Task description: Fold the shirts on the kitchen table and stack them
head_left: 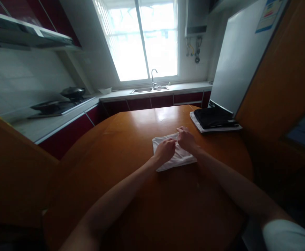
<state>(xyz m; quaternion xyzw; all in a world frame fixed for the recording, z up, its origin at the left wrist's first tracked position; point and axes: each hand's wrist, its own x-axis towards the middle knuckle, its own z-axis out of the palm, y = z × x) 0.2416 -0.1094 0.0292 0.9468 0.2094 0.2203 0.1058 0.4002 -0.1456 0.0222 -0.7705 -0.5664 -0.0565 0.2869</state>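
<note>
White cloth (181,161), folded flat, lies near the middle of the round wooden table (131,146). Left hand (165,150) rests on it, fingers curled, pinching a fold. Right hand (187,138) presses its far edge, fingers bent; whether it grips cannot be told. Stack of dark and white folded items (214,120) sits beyond, apart. Sink (149,89) under the window.

Both hands, left hand (165,150) and right hand (186,139), rest on a folded white cloth (177,158).
</note>
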